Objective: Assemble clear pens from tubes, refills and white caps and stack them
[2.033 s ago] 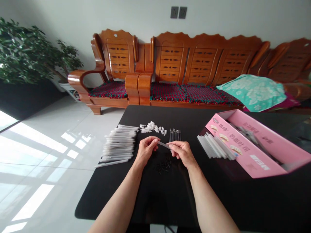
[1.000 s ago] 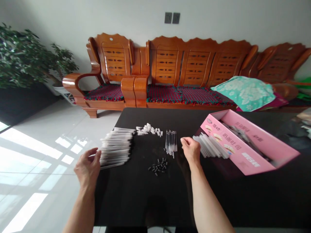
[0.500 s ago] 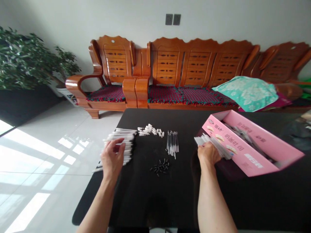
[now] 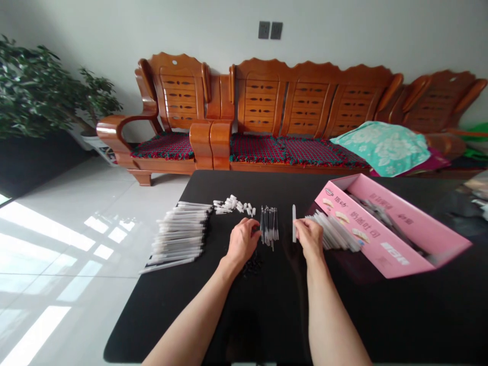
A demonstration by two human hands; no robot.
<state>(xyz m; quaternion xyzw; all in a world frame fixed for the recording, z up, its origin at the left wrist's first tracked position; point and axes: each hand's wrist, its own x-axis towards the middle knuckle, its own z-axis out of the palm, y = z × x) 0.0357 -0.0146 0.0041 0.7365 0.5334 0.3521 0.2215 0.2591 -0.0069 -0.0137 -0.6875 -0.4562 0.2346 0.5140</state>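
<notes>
My right hand (image 4: 309, 237) is pinched on a clear pen barrel (image 4: 294, 218) that stands upright, just left of the pile of clear barrels (image 4: 335, 231). My left hand (image 4: 244, 241) reaches with curled fingers to the small bunch of pen refills (image 4: 269, 224); I cannot tell whether it grips one. A heap of small black tips (image 4: 253, 265) lies under that hand. White caps (image 4: 234, 205) lie farther back. A stack of assembled pens (image 4: 179, 234) is at the left edge of the black table (image 4: 267, 315).
An open pink box (image 4: 396, 223) with more parts lies at the right. Behind the table stand wooden benches (image 4: 297, 101) with red cushions and a green cloth (image 4: 381, 145). A potted plant (image 4: 38, 86) is at far left, over white tiled floor.
My left hand left the stack of assembled pens and came to the refills. My right hand drew one clear barrel out of the pile and now holds it upright.
</notes>
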